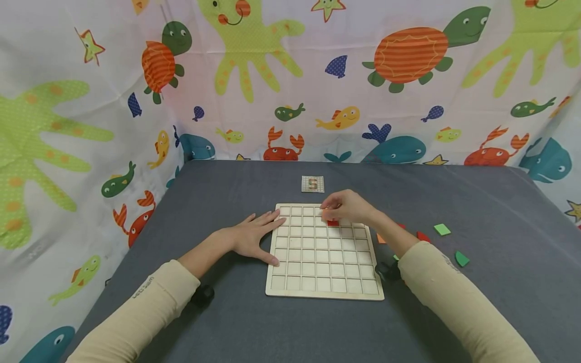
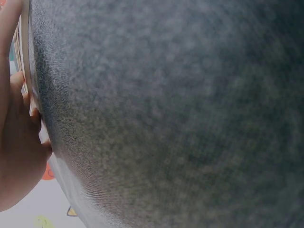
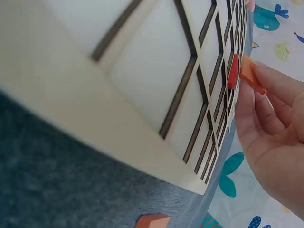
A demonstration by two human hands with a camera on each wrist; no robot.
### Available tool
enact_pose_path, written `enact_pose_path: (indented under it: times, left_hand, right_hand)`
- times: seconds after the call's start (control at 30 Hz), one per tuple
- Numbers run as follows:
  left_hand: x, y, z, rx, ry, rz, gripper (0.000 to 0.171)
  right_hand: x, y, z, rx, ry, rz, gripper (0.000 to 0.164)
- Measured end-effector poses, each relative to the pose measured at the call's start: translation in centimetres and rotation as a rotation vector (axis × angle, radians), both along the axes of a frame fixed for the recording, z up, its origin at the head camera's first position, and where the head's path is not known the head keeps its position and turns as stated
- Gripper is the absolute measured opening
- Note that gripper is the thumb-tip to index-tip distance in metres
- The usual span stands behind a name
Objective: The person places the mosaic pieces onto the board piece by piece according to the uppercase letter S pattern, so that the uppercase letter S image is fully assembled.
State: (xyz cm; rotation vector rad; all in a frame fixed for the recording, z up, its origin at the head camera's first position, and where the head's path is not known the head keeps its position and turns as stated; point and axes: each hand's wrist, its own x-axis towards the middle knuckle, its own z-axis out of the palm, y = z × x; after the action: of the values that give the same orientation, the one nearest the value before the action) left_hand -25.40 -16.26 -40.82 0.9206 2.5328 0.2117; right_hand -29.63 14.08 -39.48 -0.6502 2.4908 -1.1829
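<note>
A pale wooden grid board (image 1: 322, 295) lies flat on the grey cloth, its square cells divided by thin raised strips. My left hand (image 1: 249, 237) rests with spread fingers on the board's left edge; in the left wrist view only part of this hand (image 2: 21, 142) shows. Over the board's far side, my right hand (image 1: 348, 206) pinches a small orange tile (image 3: 251, 75) between thumb and fingers. Right beside that tile, a red square tile (image 1: 333, 223) sits in a cell near the far edge. In the head view the fingers mostly hide the orange tile.
Behind the board lies a small pattern card (image 1: 312, 184). Loose pieces lie to the right: an orange one (image 1: 381, 239), a red one (image 1: 423, 236), a light green square (image 1: 442, 229) and a green rounded one (image 1: 462, 259). A printed curtain (image 1: 254, 131) borders the table's back.
</note>
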Motion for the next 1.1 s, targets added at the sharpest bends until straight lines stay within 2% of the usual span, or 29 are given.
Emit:
enact_pose_path:
  times: [0.57, 0.83, 1.1]
  left_hand:
    - [0.0, -0.1, -0.1, 0.012, -0.005, -0.005, 0.110]
    - [-0.1, -0.2, -0.3, 0.008, -0.003, -0.001, 0.111]
    - [-0.1, -0.2, -0.3, 0.018, -0.005, 0.005, 0.109]
  right_hand:
    - [-0.3, -1.3, 0.3, 0.020, -0.025, 0.031, 0.019]
    - [-0.5, -1.3, 0.0, 0.019, -0.048, 0.074, 0.022]
    - [-0.8, -1.4, -0.3, 0.043, -0.061, 0.043, 0.021]
